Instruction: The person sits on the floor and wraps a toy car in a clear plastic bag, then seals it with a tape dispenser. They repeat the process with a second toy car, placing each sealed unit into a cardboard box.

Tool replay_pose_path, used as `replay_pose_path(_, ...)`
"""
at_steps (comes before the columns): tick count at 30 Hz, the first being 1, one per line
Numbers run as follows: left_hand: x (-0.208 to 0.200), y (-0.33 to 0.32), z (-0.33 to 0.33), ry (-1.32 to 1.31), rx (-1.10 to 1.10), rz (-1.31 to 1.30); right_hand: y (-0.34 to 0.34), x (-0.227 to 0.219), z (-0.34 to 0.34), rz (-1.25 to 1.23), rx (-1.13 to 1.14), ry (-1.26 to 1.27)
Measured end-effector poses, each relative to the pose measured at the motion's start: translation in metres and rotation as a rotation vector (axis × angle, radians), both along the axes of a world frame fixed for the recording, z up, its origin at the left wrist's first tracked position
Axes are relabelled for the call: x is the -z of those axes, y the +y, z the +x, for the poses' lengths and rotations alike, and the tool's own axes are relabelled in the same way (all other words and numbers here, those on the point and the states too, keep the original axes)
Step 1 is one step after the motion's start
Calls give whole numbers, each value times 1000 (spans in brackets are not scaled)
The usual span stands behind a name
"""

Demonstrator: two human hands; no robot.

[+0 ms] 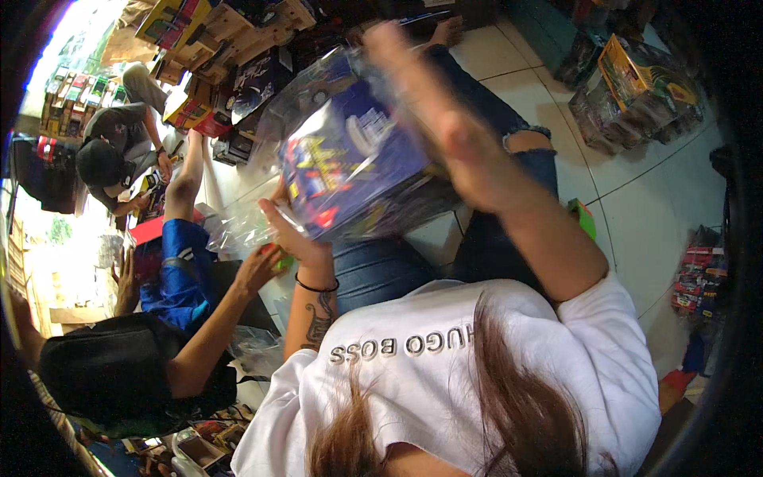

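Landmark = blue box in loose clear plastic, held up over the jeans. Left hand is the nearer one: at the box's lower-left corner, touching the wrap, fingers partly hidden, so can't tell if they clamp. Right hand is along the box's right side, edge-on and blurred, fingers straight and extended, gripping nothing; box lies left of them, contact unclear. Printed face slants up to the right; true long axis hard to call under wrap. In the way: slack film sticking out left of the box, plus a co-worker's hand with a small green item just beside the left wrist. Farther: wrapped packages on tile well right of the box, wooden racks beyond it, crouching person in dark cap well left.
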State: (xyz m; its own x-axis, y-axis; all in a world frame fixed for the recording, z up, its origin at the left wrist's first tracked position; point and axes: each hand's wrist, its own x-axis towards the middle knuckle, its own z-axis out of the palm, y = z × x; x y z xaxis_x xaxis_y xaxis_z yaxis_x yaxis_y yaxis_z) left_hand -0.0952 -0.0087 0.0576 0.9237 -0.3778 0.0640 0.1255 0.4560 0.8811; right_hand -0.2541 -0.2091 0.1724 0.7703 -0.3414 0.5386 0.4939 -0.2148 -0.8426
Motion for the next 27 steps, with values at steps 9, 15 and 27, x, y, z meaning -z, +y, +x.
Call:
replay_pose_path(9,-35,-44,-61,-455,-65,-18,-47,-77,-55,-646,500,534)
replay_pose_path(15,-38,-36,-61,-374,-36,-97,-36,-113,-37,-1807,310,-14)
replay_pose_path(27,-52,31,-37,-368,-244,-155,-57,-127,10,-942,220,1068)
